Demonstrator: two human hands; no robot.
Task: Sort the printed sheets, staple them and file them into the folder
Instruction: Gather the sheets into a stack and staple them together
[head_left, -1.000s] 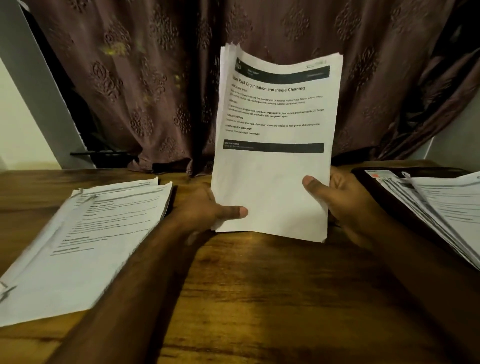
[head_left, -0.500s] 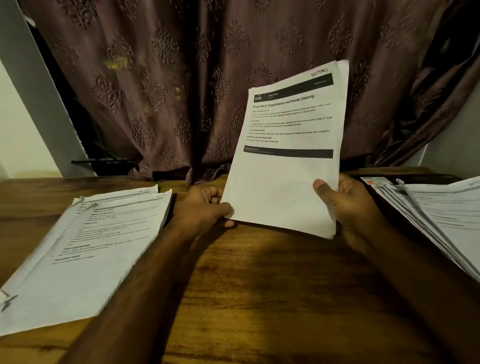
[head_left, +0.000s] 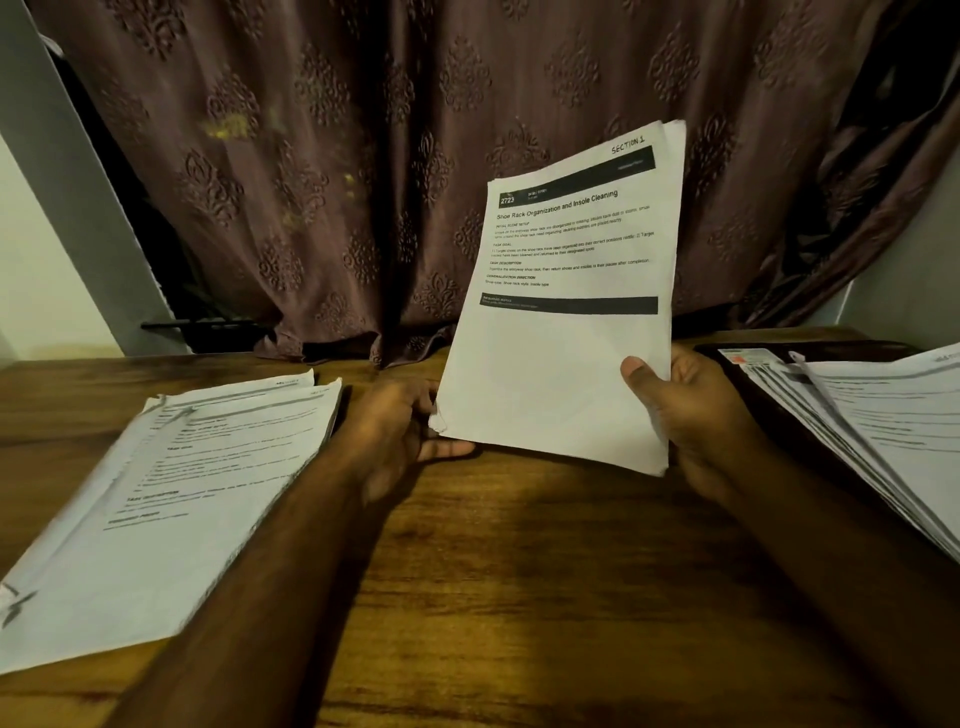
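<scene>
Holding a bunch of sheets (head_left: 561, 332) up above the table (head_left: 493, 571), we pinch it with our right hand (head_left: 691, 415); our left hand (head_left: 400, 431) touches its corner, fingers loose. We are sorting, we think. Next it needs the right pile (head_left: 171, 493).

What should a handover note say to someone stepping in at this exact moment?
Right hand grips the held sheaf, headed "Section 1", at its lower right corner, thumb on the front. Left hand sits at its lower left corner; grip unclear. One pile lies flat on the table to the left; more sheets lie on a dark folder to the right. No stapler in view. Left: staple the sheaf and file it.
</scene>
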